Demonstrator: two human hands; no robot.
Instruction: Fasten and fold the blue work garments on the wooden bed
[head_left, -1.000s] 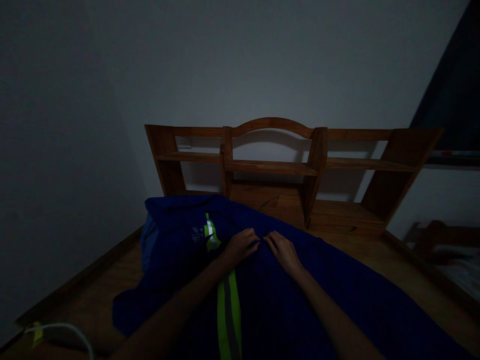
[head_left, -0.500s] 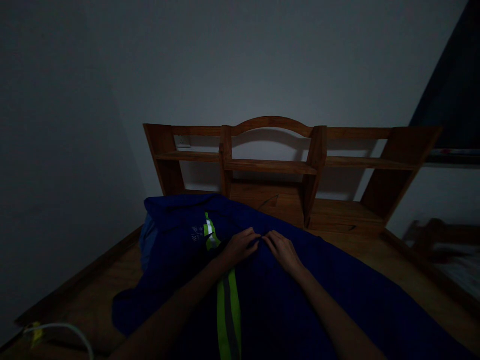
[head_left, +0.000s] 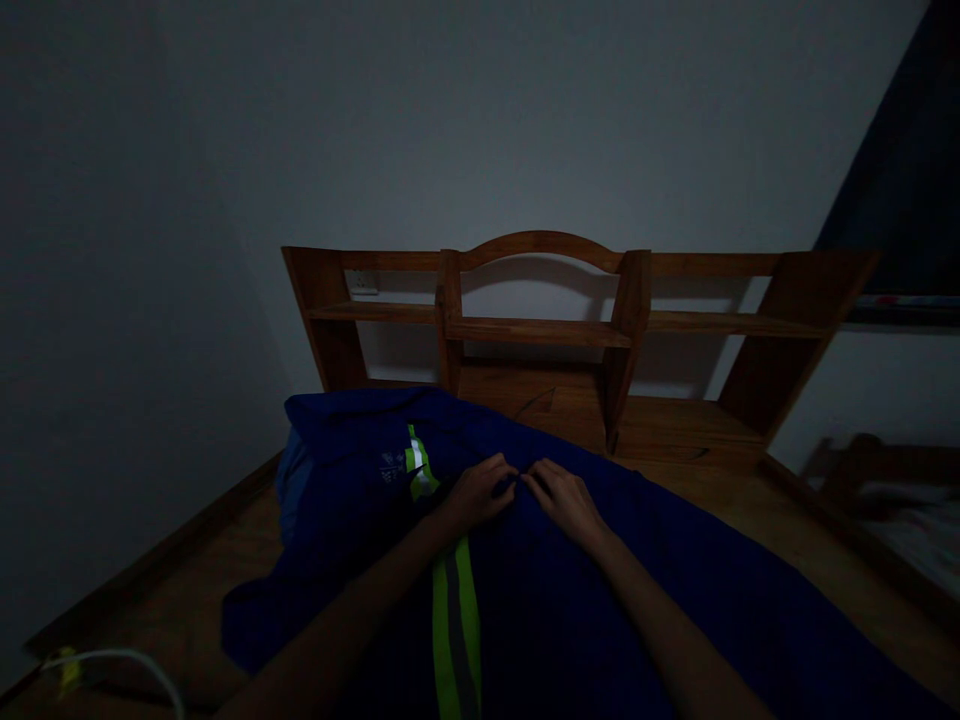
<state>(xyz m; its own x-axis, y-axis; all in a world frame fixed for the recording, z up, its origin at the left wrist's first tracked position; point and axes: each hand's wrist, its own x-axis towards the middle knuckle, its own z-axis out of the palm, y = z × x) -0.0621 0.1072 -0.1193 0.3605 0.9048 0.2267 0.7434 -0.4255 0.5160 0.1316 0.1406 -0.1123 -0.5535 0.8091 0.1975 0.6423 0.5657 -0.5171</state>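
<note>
A dark blue jacket (head_left: 660, 590) with a yellow-green reflective stripe (head_left: 454, 640) lies spread over a wooden bed platform (head_left: 225, 540). My left hand (head_left: 480, 492) and my right hand (head_left: 566, 500) rest close together on the middle of the jacket. Both hands have their fingers curled and pinch the blue fabric where they meet. What exactly lies between the fingertips is too dark to make out. Both forearms reach in from the bottom edge.
A wooden headboard with shelves (head_left: 540, 330) stands against the pale wall behind the jacket. A white cable (head_left: 127, 665) lies at the lower left corner. Another piece of wooden furniture (head_left: 885, 490) shows at the right edge. A dark curtain (head_left: 900, 190) hangs at upper right.
The view has shifted slightly. Both hands stay together at the same spot on the jacket, with only small finger movement.
</note>
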